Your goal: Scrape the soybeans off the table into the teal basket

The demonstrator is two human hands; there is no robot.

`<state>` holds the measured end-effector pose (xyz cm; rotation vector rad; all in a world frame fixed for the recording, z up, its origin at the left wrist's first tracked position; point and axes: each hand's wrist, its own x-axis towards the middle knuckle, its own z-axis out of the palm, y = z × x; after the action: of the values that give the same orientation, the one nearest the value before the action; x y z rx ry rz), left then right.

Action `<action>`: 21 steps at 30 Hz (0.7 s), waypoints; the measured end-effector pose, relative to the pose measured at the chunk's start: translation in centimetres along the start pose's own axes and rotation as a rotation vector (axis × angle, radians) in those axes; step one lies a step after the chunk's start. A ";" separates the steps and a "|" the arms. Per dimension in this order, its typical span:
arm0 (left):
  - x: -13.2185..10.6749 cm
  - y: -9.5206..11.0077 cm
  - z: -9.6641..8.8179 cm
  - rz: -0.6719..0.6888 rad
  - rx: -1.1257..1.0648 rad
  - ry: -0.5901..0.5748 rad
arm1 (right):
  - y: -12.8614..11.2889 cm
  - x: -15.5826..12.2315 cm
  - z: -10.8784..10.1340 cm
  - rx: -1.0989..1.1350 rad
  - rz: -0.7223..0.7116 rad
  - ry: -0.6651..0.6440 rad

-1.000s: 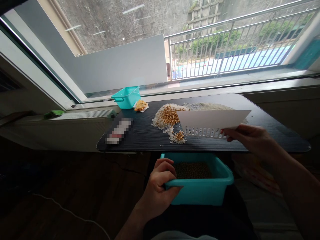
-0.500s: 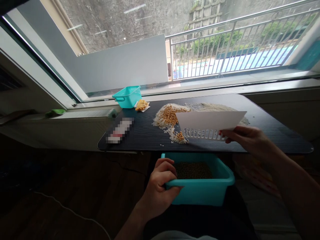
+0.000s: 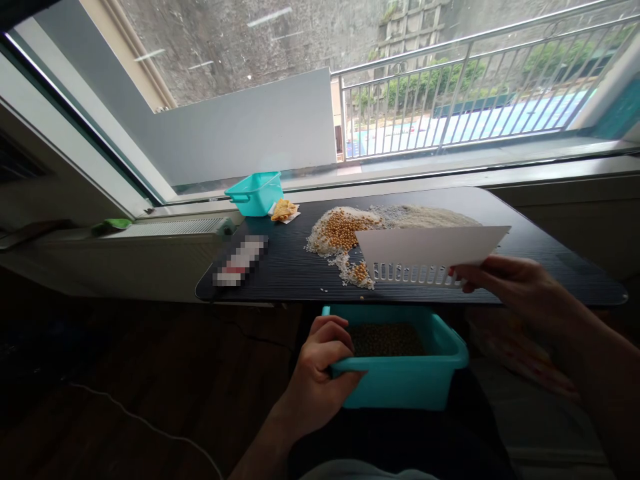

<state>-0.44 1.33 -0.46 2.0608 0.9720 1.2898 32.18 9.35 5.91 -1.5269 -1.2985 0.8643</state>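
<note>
Right grip (image 3: 510, 277) pinched the thin, white, four-sided sheet with a row of slots (image 3: 433, 245) at its near right corner. Left grip (image 3: 320, 363) was hooked over the left end of the near bin's rim, thumb outside. One-corner pinch looked prone to twist; a hold nearer mid-edge would probably have been stiffer.

Largest down:

- Black wood-grain tabletop (image 3: 295, 260): carried all the loose grain. Its near edge sat just above the bin, so the gap there was the likely spill point.
- Teal rectangular plastic bin (image 3: 400, 383), below that edge, over the lap, dark small pieces inside. Best kept snug under the edge, rim level; the left grip was well placed for that.
- Sheet: above the tabletop, right of centre, slotted edge toward the person, face tilted. Couldn't tell if it touched anything. A low, even angle and short strokes seemed the right call.
- Wide, thin spread of pale grain (image 3: 430, 215), behind the sheet, partly hidden. Worth staying off it to avoid mixing.
- Heap of round tan beans (image 3: 343, 228) on white grain, at the sheet's left end. Light contact advised; pressing would likely scatter it.
- Small clump of tan beans (image 3: 360, 272) among white grain, near the front edge, just beside the sheet's slotted corner. Easiest to lose, so it deserved the slowest move.
</note>
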 end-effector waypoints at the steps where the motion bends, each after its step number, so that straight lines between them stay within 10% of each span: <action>1: 0.0 0.0 0.0 0.003 -0.002 0.002 | 0.0 -0.1 0.1 0.000 0.002 -0.003; 16: -1.2 -0.5 -1.6 -0.044 0.050 0.076 | 0.9 -0.7 4.8 0.046 -0.100 -0.209; 21: -1.0 -0.4 -1.6 0.002 0.061 0.071 | 0.7 -1.4 3.4 0.037 -0.098 -0.062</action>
<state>-2.25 0.89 -0.62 2.0744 1.0525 1.3578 28.99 8.65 4.01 -1.4055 -1.3829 0.8746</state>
